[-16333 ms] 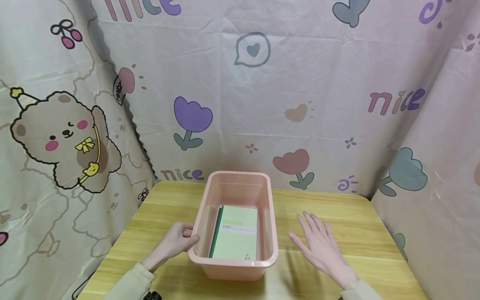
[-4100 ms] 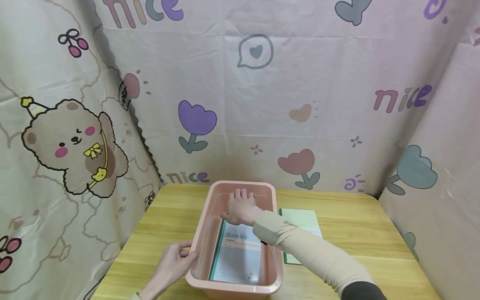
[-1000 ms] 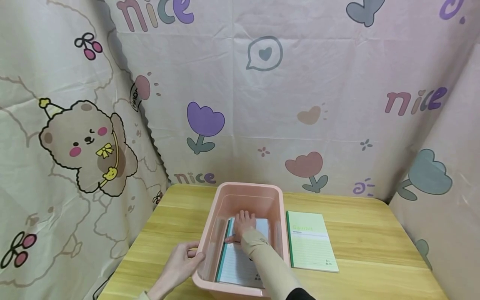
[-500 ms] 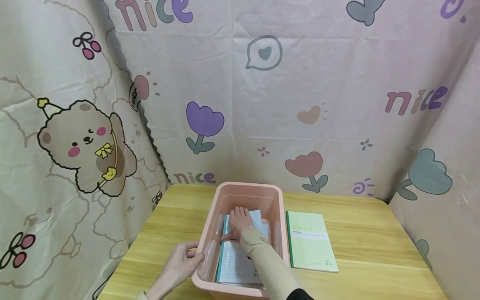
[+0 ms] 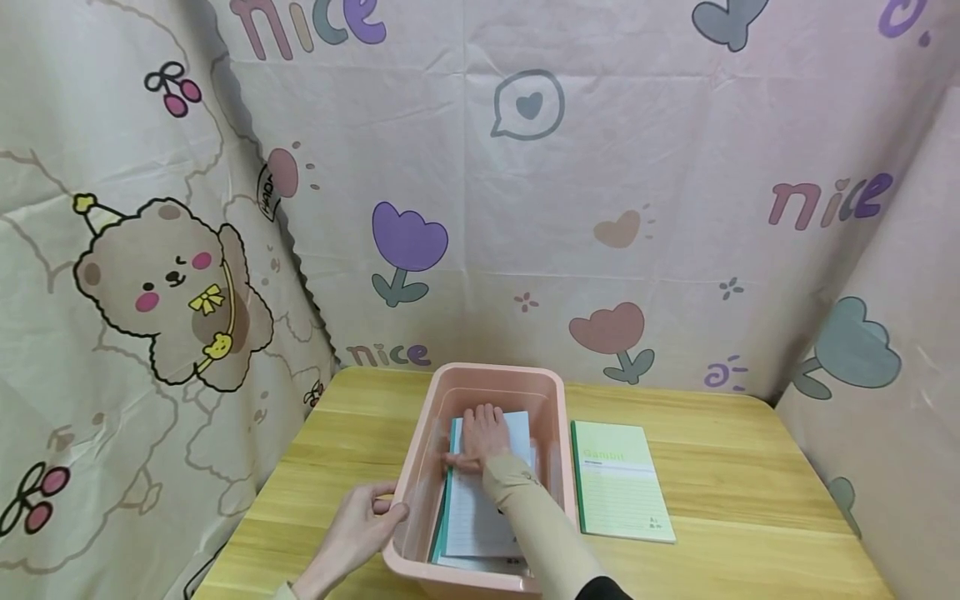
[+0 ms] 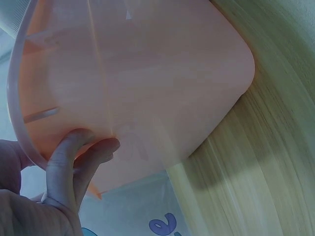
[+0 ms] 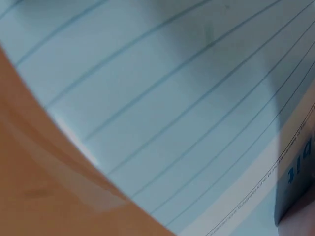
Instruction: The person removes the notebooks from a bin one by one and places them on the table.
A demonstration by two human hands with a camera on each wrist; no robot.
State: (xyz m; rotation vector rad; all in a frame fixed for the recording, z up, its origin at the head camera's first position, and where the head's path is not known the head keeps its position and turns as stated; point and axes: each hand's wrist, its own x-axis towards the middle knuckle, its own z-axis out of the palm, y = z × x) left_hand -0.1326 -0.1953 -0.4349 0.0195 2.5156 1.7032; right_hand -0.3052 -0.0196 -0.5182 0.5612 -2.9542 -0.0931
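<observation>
A pink plastic bin (image 5: 498, 377) stands on the table. My left hand (image 5: 358, 525) grips its rim at the near left, thumb inside and fingers against the outer wall; in the left wrist view the fingers (image 6: 66, 167) press that wall. Inside the bin, my right hand (image 5: 486, 435) holds a light-blue lined notebook (image 5: 468, 521), thumb at the teal spine edge and fingertips at the far edge. Beneath it shows the near edge of another light-blue notebook (image 5: 487, 564). The right wrist view is filled mostly by the upper notebook's cover (image 7: 172, 98).
A pale green notebook (image 5: 621, 492) lies flat on the wooden table (image 5: 742, 500), just right of the bin. Printed cloth (image 5: 660, 150) hangs behind the table and along both sides.
The green notebook was in the bin much earlier and now lies outside. Over the last second, my right hand has shifted the upper blue notebook away from me, off the one below. Left hand stays.
</observation>
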